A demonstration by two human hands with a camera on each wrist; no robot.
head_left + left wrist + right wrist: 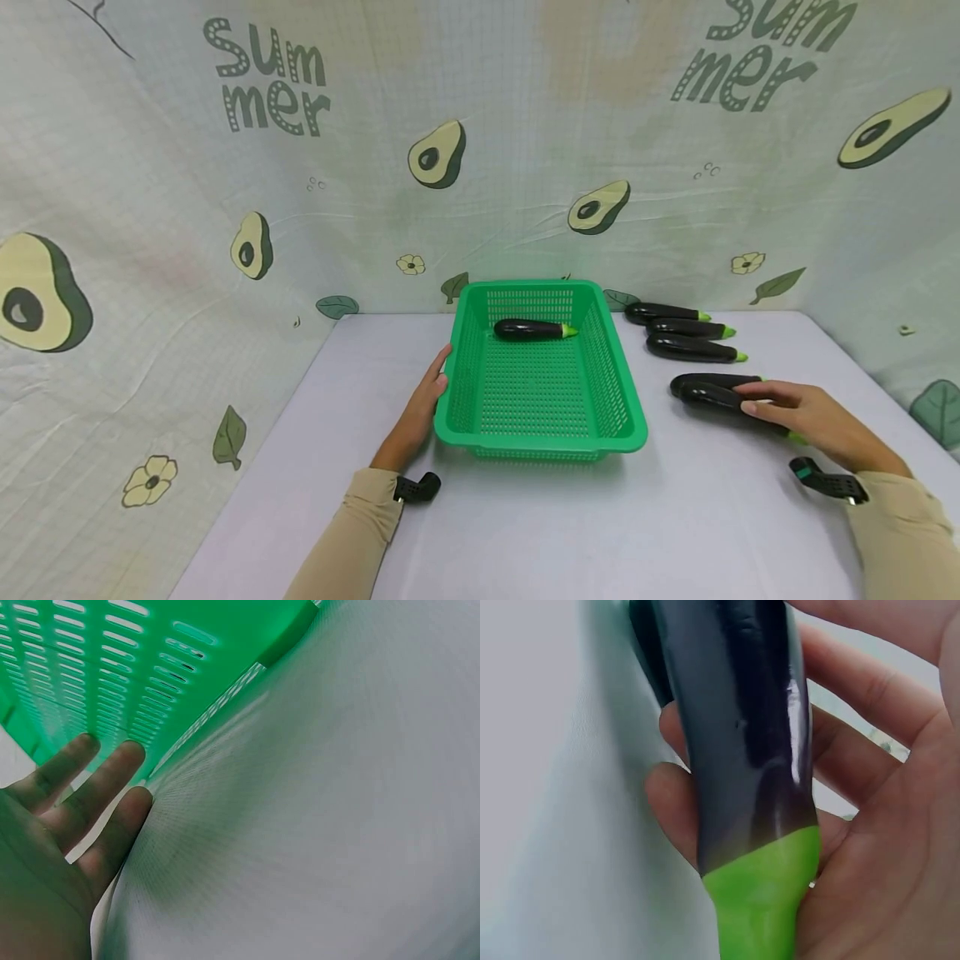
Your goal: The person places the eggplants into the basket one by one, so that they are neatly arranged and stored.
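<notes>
This looks like a makeshift recording booth — printed fabric [345, 192] hung round a white-covered table [600, 533], screening it from eight o'clock through twelve to four. The kind of building behind cannot be told. The pattern is homely: "summer" lettering [273, 60] between ten and eleven and again near two, a big avocado print [63, 292] at nine, a pale flower [150, 482] at eight. Creases mark it as cloth. Black devices [832, 483] strapped to both wrists, at four and just before seven, suggest filming — while a green basket [532, 442] near the dial's centre and eggplants [690, 347] at three add a kitchen note.
</notes>
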